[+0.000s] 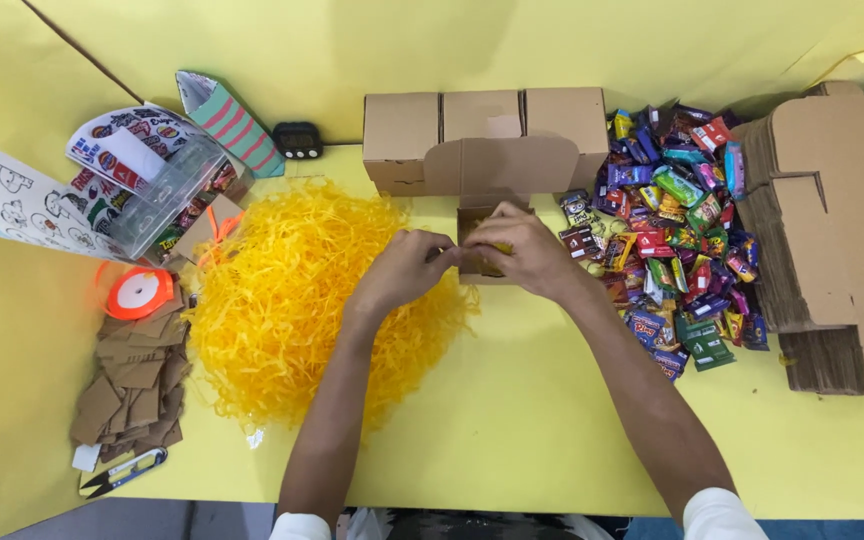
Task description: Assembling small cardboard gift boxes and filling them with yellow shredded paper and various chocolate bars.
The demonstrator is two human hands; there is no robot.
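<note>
A small open cardboard box (472, 222) sits at the table's middle, its lid flap raised behind it. My right hand (525, 250) covers the box's opening and pinches a bit of yellow shredded paper at its fingertips. My left hand (404, 266) meets it at the box's left side, fingers curled on the same strands. A big heap of yellow shredded paper (287, 290) lies just left of the box, under my left wrist. What is inside the box is hidden by my hands.
Closed cardboard boxes (482, 125) stand behind. A pile of wrapped candies (672, 225) lies to the right, with stacked flat cardboard (832, 230) beyond. At left are sticker sheets (32, 205), a clear plastic box (167, 190), orange ribbon (139, 293), cardboard tags (137, 375) and snips (122, 472).
</note>
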